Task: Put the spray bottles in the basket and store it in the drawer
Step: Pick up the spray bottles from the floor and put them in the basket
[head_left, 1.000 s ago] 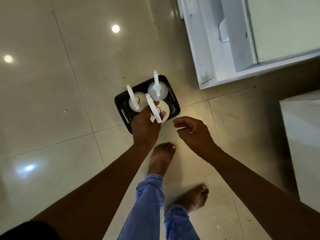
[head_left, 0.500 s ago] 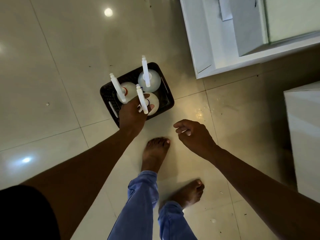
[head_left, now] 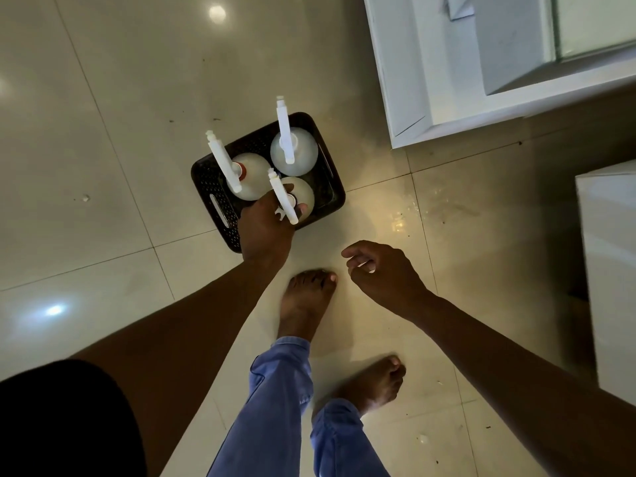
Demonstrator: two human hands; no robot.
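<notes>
A black perforated basket point(head_left: 330, 173) stands on the tiled floor. Three white spray bottles stand upright in it: one at the far right point(head_left: 294, 151), one at the left with a red collar point(head_left: 249, 175), and a near one point(head_left: 301, 197). My left hand point(head_left: 266, 228) grips the neck of the near bottle under its white trigger head. My right hand point(head_left: 382, 273) hovers to the right of the basket with loosely curled fingers and holds nothing. The white open drawer point(head_left: 406, 80) is at the upper right.
A white cabinet edge point(head_left: 609, 270) stands at the right. My bare feet point(head_left: 306, 301) in blue trousers stand on the glossy floor just short of the basket. Floor tiles stretch away to the left.
The view has shifted, so basket and drawer sit elsewhere in frame. My left hand keeps its hold on the near bottle. My right hand has drifted lower and away from the basket.
</notes>
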